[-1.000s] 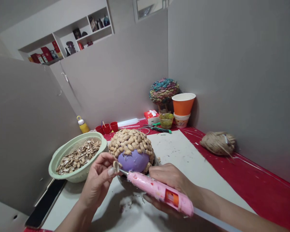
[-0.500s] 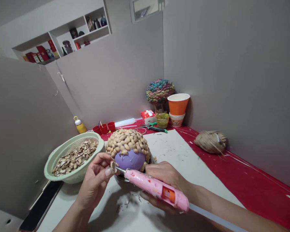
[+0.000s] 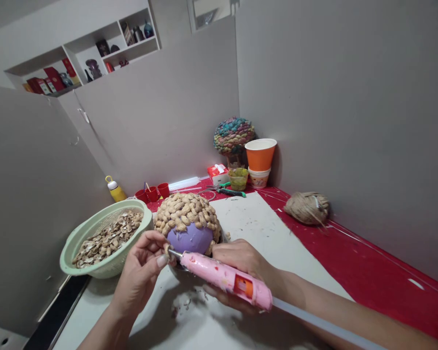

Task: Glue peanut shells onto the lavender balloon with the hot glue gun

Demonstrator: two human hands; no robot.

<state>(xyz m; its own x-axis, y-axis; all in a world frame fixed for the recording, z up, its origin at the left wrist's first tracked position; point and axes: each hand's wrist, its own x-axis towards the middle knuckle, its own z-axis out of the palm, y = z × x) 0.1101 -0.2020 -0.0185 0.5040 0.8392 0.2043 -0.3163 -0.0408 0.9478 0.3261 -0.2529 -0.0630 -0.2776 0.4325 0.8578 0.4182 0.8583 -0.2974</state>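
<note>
Between thumb and fingers, my left hand [image 3: 144, 265] pinches a peanut shell [image 3: 167, 249]. My right hand [image 3: 241, 267] is wrapped round a pink hot glue gun [image 3: 222, 277], with a long clear glue stick [image 3: 314, 321] sticking out of its back. The metal nozzle [image 3: 175, 253] meets the shell, though contact is partly hidden by the fingers. Just behind them sits a purple ball [image 3: 190, 239], its upper part covered with peanut shells [image 3: 186, 210] and its near side bare. A dish or bowl under the ball is mostly hidden by my hands.
At the left stands a green colander [image 3: 66, 262] of peanut shells. Red cups [image 3: 152, 194], pliers [image 3: 231, 193], a plastic tub [image 3: 238, 180] and an orange paper bucket [image 3: 260, 156] line the back, near a colourful tree-shaped craft [image 3: 233, 136]. Twine [image 3: 306, 208] lies right.
The whole view has shifted slightly, moving things left in the picture. The shell has turned a little at the nozzle; both hands keep their grips.
</note>
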